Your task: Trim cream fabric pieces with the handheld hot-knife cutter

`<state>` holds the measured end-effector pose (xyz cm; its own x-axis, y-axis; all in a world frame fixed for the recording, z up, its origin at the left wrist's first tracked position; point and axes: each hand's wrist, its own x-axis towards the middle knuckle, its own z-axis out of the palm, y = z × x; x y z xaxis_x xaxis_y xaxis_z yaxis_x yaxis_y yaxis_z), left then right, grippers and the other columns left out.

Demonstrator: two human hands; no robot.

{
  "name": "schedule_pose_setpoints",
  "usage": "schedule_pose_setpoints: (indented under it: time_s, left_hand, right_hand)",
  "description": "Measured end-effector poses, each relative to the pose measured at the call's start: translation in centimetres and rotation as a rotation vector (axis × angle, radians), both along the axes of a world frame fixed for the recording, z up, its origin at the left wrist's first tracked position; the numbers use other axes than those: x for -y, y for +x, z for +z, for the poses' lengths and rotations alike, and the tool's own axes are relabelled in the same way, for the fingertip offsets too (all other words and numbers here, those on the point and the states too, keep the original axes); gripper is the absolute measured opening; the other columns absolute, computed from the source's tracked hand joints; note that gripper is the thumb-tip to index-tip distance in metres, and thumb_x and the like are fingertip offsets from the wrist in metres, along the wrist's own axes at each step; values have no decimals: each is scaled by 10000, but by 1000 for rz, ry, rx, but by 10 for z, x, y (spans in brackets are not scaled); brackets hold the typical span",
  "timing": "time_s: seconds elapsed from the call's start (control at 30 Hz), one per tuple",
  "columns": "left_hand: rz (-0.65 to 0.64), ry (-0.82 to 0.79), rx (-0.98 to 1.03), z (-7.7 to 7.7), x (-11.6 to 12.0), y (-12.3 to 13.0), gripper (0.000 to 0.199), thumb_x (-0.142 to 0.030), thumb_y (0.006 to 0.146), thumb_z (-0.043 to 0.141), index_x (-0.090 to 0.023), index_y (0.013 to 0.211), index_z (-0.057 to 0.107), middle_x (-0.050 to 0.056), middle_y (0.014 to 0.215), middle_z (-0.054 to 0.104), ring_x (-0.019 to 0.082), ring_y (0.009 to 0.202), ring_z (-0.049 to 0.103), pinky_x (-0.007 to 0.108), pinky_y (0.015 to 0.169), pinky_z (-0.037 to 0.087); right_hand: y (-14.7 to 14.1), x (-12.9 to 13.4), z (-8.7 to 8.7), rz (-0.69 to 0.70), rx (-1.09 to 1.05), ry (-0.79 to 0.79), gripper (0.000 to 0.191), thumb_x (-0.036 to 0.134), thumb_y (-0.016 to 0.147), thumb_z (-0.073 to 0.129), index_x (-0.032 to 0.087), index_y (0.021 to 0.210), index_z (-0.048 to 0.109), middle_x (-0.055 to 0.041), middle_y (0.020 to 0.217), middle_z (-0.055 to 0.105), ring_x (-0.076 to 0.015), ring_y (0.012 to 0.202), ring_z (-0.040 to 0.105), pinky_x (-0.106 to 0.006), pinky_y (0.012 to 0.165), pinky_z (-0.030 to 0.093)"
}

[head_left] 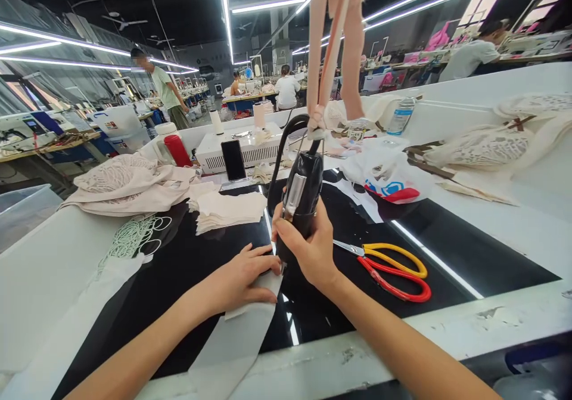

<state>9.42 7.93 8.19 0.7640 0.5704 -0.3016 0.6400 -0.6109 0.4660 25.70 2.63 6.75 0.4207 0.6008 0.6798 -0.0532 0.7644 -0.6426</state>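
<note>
My right hand [313, 248] is wrapped round an upright black corded hand tool [307, 176] with a metal lever on its side. Its lower tip meets the edge of a pale cloth strip [236, 340] beside my left fingers. Pale pink fabric bands [333, 42] hang from above and are tied to the tool's top, where a thick black cord [276, 167] loops away. My left hand [243, 278] lies on the strip, fingers spread and pressing it to the glossy black board [170, 304]. Scissors [388, 269] with one yellow and one red handle lie right of my right hand.
Behind my left hand sits a stack of cream cloth pieces [230, 210]. Green cord [131, 242] lies in coils at the left. A phone [233, 160] leans on a white box [210, 149]. A plastic bag [386, 173] rests at the back right. Several people work farther off.
</note>
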Motion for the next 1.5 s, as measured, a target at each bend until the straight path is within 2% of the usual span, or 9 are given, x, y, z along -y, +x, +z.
schedule_pose_setpoints:
  time_s: [0.27,0.47,0.73,0.83,0.97,1.13,1.27,1.43,1.5]
  left_hand:
    - [-9,8,13,-2,-3,-1,557,-732,687,632,-360,1101,610,-107,1401,558,41,1569,299,570,1544,79]
    - [-18,10,22,-3,-5,-2,631,-769,653,610,-351,1125,619,-65,1431,549,75,1545,345,602,1529,99]
    - [-54,12,25,-3,-7,-2,733,-785,632,605,-402,1256,575,-34,1650,316,90,1631,275,637,1523,23]
    - [-76,8,32,-4,-9,-3,788,-796,592,637,-385,1262,587,-16,1638,341,126,1649,248,665,1508,21]
    - [-63,9,41,-4,-10,-3,872,-853,529,624,-348,1239,604,6,1627,357,142,1614,320,667,1505,22]
    - [-57,13,39,-1,-7,-2,933,-884,497,618,-435,1311,532,-40,1640,332,163,1661,248,693,1495,42]
    - [-78,28,42,-3,-8,-1,953,-906,524,561,-447,1355,489,-35,1627,350,168,1637,288,707,1490,55]
    - [-182,128,55,-11,-8,-7,828,-842,668,476,-441,1391,464,-12,1565,448,150,1589,352,723,1469,158]
    - [-180,228,61,-15,-2,-15,791,-798,714,450,-442,1420,417,-20,1567,439,118,1572,357,603,1475,286]
  right_hand:
    - [-3,1,-1,-14,-1,-29,316,378,843,744,192,965,520,-16,848,571,-136,715,513,-322,663,480]
    - [-6,5,1,-46,2,-45,299,399,847,708,190,951,522,-18,824,569,-138,692,518,-325,638,494]
    - [-14,12,-7,-6,8,8,295,399,872,743,198,973,552,-17,850,613,-140,722,563,-334,688,537]
    - [-17,12,-7,16,-19,-3,270,380,880,729,195,960,549,-9,841,610,-134,694,571,-333,678,538]
    - [-19,15,-9,72,-49,27,282,384,884,750,204,1006,571,-5,885,640,-128,725,610,-320,709,556]
    - [-21,18,-10,55,-14,26,279,351,873,751,205,1013,559,-9,878,651,-132,729,619,-312,699,561]
    - [-22,17,-11,35,13,23,248,342,891,731,204,1010,563,-16,880,648,-136,742,631,-322,715,578]
    - [-20,19,-16,23,27,5,262,342,914,730,243,1113,591,-30,935,663,-149,752,662,-323,720,601]
    - [-18,19,-18,28,27,4,310,365,915,734,256,1163,585,-36,916,655,-151,712,644,-310,669,588]
